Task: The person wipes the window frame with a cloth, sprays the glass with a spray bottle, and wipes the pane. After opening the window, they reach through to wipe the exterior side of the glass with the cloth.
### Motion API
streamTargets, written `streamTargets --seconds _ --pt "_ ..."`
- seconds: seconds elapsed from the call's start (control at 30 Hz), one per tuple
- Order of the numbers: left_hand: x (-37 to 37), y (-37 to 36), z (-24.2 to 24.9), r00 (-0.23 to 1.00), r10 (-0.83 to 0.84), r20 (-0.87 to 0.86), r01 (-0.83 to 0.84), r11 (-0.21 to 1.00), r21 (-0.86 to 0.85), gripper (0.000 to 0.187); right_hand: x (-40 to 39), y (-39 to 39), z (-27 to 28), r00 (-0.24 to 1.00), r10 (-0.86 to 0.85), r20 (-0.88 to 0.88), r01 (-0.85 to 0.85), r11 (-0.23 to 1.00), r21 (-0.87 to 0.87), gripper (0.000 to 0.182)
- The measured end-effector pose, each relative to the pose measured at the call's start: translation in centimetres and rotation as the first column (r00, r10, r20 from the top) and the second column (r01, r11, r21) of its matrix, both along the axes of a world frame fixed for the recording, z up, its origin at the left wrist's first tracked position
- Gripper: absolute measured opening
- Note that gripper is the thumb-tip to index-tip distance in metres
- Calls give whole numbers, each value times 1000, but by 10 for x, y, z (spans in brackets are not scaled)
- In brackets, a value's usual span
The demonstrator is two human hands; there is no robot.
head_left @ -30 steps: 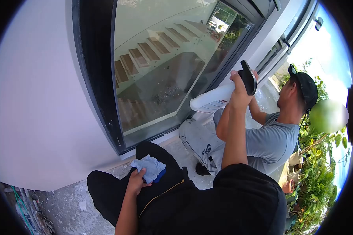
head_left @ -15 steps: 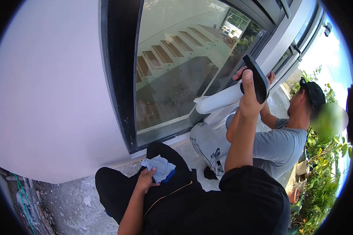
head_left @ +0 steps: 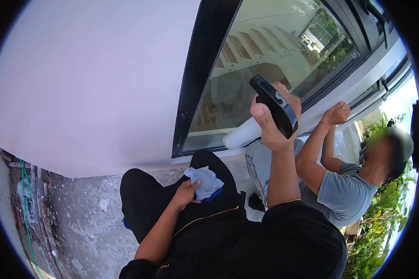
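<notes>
My right hand (head_left: 278,118) is raised in front of the window and wrapped around what looks like a spray bottle. Its black head (head_left: 277,104) sits in my grip, and the white body (head_left: 242,135) reaches down and left behind the hand, partly hidden. Low over my dark trousers (head_left: 142,195), my left hand (head_left: 187,193) holds a crumpled light-blue cloth (head_left: 205,182). Something darker blue (head_left: 214,194) shows beneath the cloth. The glass pane (head_left: 246,88) in its black frame (head_left: 195,79) lies just beyond the right hand.
Close on the right, a person in a grey shirt (head_left: 347,190) crouches, hands near the window's white sill. A pale wall (head_left: 102,93) fills the left. Pipes and a green hose (head_left: 25,204) lie lower left; plants (head_left: 381,218) stand at the right.
The view has swung, so wall and window sit further right. My right hand has moved left across the glass with the bottle, its head turned. The other person's face has turned towards me.
</notes>
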State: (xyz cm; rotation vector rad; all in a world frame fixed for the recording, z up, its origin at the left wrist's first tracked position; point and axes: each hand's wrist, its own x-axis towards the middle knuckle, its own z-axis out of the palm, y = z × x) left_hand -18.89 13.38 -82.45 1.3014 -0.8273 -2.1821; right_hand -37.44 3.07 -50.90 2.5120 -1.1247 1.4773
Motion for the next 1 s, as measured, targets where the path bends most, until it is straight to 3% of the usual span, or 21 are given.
streamTargets --seconds 0.07,0.17,0.23,0.3,0.37,0.4,0.5,0.53,0.67,0.8,0.93,1.0 --pt "0 1 -2 1000 10 -3 -10 1000 -4 49 6 0 -12 1000 12 -3 -12 999 -53 37" --pt "-1 -1 -1 1000 29 5 -29 1000 -1 48 24 1 -22 985 28 173 -38 998 57 32" --pt "-1 1 -2 1000 26 11 -26 1000 10 48 23 6 -52 970 -84 230 50 987 150 30" --pt "-1 0 -3 1000 24 4 -24 1000 16 49 26 6 -66 964 -76 255 32 984 173 28" --pt "-1 -1 -3 1000 25 13 -25 1000 15 48 31 6 -69 965 44 258 -81 988 134 26" --pt "-1 0 -2 1000 21 19 -21 1000 17 48 24 12 -69 988 33 152 -73 960 271 29" --pt "0 -1 -2 1000 17 2 -17 1000 22 48 8 14 -79 992 61 -110 -20 941 337 33" --pt "0 -1 -2 1000 19 7 -19 1000 20 47 13 17 -82 999 8 -35 3 950 313 33" --pt "-1 0 -2 1000 18 6 -18 999 30 45 -3 10 -108 963 -1 -269 76 961 267 29" --pt "0 -4 -1 999 35 -8 -35 999 23 46 -3 21 -136 996 54 -69 -31 951 306 30" --pt "-1 -2 0 1000 16 3 -16 999 39 46 -2 25 -140 969 133 -207 -38 911 410 29" --pt "-2 -3 -1 1000 29 5 -29 999 35 45 3 24 -151 978 99 -182 -12 905 426 31"
